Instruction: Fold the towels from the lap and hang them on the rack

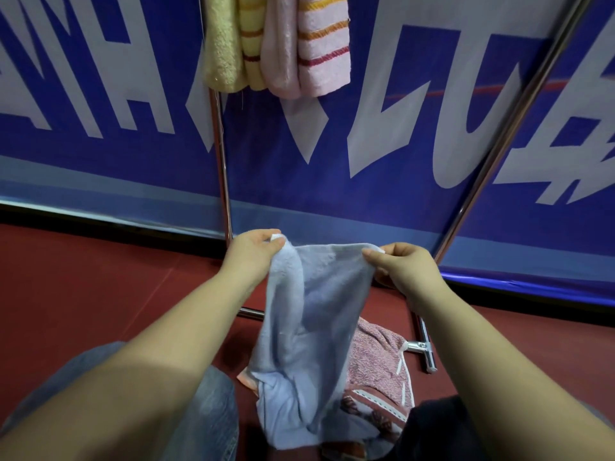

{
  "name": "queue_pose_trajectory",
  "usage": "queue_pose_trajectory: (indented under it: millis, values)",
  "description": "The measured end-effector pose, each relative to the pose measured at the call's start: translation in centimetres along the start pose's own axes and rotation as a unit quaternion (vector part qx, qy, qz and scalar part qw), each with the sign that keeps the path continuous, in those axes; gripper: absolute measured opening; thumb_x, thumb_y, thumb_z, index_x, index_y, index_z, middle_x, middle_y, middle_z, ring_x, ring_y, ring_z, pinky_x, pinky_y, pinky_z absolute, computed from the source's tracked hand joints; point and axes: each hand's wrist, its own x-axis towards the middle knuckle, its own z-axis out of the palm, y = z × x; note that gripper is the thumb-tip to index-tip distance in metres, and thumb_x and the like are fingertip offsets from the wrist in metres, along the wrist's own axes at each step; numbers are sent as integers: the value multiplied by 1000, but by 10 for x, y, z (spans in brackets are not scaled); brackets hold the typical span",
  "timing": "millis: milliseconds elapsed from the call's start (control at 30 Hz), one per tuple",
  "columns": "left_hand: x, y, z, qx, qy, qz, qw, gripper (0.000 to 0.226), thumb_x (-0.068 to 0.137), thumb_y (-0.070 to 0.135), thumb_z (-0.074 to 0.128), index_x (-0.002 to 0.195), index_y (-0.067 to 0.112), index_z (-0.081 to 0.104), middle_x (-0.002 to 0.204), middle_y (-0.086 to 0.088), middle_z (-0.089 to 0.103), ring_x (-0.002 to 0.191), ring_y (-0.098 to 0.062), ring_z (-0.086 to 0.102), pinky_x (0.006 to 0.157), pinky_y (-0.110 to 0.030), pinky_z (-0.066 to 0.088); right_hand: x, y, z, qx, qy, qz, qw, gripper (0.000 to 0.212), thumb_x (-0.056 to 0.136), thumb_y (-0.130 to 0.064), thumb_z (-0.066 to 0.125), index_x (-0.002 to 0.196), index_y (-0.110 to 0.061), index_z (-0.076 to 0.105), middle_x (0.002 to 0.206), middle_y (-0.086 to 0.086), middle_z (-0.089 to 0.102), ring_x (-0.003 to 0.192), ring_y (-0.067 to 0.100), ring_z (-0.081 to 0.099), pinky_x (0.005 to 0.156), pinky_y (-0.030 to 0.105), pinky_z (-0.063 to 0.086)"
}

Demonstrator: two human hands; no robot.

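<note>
A light blue towel (309, 327) hangs between my hands over my lap. My left hand (254, 254) pinches its top left corner and my right hand (404, 269) pinches its top right corner, so the top edge sags between them. Under it on my lap lies a pink-and-maroon patterned towel (376, 364). A metal rack stands ahead, with its left post (221, 168) upright and its right post (509, 134) slanting. A yellow towel (229, 44) and a pink striped towel (312, 44) hang from the rack's top, which is out of frame.
A blue banner with large white letters (399, 134) fills the wall behind the rack. The floor (83, 287) is dark red. The rack's metal foot (424, 347) lies on the floor to the right of my lap. My jeans-clad knee (206, 417) is at the lower left.
</note>
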Motion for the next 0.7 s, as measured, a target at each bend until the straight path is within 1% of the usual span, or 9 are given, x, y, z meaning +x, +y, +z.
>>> queue_pose_trajectory:
  millis: [67,133,300,333,433,500,567,633,700]
  values:
    - [-6,0,12,-85,-13,-67,994,28,92,9,54,119,2,58,105,-12,63,83,-20,62,82,-32,51,-2,1,8,54,9,30,998,20,82,-9,70,66,-7,57,40,-1,52,34,7,46,37,13,38]
    - [-12,2,22,-141,-26,-111,983,28,94,8,50,121,0,55,98,-11,63,79,-17,60,73,-22,49,-5,0,19,93,7,44,995,17,82,-5,68,67,-6,61,46,2,55,39,8,49,40,15,41]
    - [-20,3,40,-178,-13,-97,979,24,89,7,58,112,2,60,97,-10,66,87,-20,63,69,-23,53,-11,2,47,87,-2,19,996,14,83,-15,70,69,-14,68,64,4,64,60,11,58,62,22,49]
    - [-20,3,44,-177,-11,-91,980,21,88,6,59,109,3,62,96,-10,65,89,-21,62,73,-26,54,-12,2,51,89,-4,14,996,13,83,-17,70,70,-16,69,65,2,65,62,11,60,65,24,51]
    - [-21,0,51,-148,-12,-67,987,19,87,6,60,104,0,67,100,-13,68,99,-24,63,96,-43,50,-13,4,58,74,0,-5,997,16,83,-17,69,67,-20,69,62,-4,67,63,8,61,74,30,54]
    - [-21,-3,53,-126,-13,-41,991,20,88,8,60,104,1,69,103,-12,70,104,-26,64,100,-45,47,-13,5,62,71,-5,-8,997,13,83,-16,69,71,-21,71,60,-8,66,61,3,60,76,29,53]
    - [-21,-4,53,-114,-10,-21,993,22,88,9,59,106,2,69,104,-9,70,105,-23,64,100,-43,48,-14,5,65,77,-29,-7,997,12,84,-13,68,77,-22,73,70,-7,70,69,3,63,80,27,53]
    - [-20,-4,52,-108,-14,1,994,24,89,11,59,110,4,68,109,-6,70,106,-17,64,101,-37,48,-16,3,68,99,-59,3,993,19,87,-4,62,92,-16,74,85,-2,72,81,7,65,83,24,54]
    - [-19,-5,51,-97,-23,35,994,25,89,11,60,112,5,67,114,-2,68,106,-9,62,97,-22,48,-16,-1,68,121,-84,28,989,33,87,6,53,111,-10,69,99,2,71,87,7,64,82,20,51]
